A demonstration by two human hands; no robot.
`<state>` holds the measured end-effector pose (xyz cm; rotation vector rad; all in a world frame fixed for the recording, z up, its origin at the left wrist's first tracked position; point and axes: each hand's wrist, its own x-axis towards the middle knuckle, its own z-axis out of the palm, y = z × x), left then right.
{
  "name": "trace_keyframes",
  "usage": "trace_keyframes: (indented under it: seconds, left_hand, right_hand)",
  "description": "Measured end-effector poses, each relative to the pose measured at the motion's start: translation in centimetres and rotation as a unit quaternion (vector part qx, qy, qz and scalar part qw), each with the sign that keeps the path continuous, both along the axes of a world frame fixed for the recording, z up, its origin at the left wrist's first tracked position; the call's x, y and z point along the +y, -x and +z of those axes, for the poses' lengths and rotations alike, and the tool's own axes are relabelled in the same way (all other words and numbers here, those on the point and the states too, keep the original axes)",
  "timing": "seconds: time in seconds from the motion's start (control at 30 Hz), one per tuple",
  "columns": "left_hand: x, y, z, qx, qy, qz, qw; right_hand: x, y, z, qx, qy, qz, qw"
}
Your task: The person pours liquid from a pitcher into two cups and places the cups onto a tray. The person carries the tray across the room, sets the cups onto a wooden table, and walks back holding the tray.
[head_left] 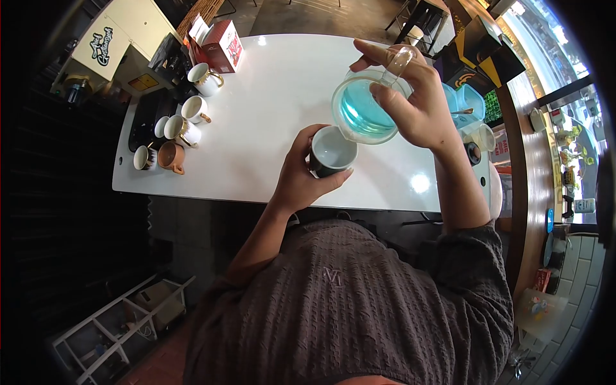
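My left hand [305,176] is wrapped round a cup [334,149] that is dark outside and pale inside. Its inside looks whitish, and I cannot tell whether any liquid is in it. Up and to the right, my right hand [417,96] grips the clear handle of a glass pitcher [366,106]. Bright blue liquid shows inside the pitcher, which is tilted toward the cup. The pitcher's lip is close to the cup's rim; no stream is visible between them, and I cannot tell whether they touch.
Several mugs [183,131] and a red and white box [221,46] line the left side of the white table [276,83]. To the right are blue containers [470,102], a small dark round object [472,153] and a wooden counter [531,192].
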<state>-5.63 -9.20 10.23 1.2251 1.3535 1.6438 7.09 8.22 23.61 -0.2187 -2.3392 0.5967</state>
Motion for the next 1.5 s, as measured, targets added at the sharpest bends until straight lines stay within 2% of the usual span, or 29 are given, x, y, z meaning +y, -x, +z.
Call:
trace_keyframes:
  seconds: [0.4, 0.47, 0.67, 1.5]
  left_hand:
    - [0.5, -1.0, 0.1, 0.021, 0.000, 0.017, 1.000]
    - [0.7, -1.2, 0.1, 0.004, 0.003, 0.016, 1.000]
    - [1.0, -1.6, 0.4, -0.001, 0.024, 0.021, 0.999]
    - [1.7, -3.4, -0.7, -0.010, 0.003, 0.039, 0.999]
  right_hand:
    - [0.5, -0.4, 0.7, -0.017, -0.057, 0.007, 0.998]
    - [0.9, -0.4, 0.6, -0.001, -0.107, 0.030, 0.994]
    - [1.0, -0.5, 1.0, -0.007, -0.056, 0.030, 0.998]
    - [1.1, -1.7, 1.9, -0.033, -0.091, 0.043, 0.994]
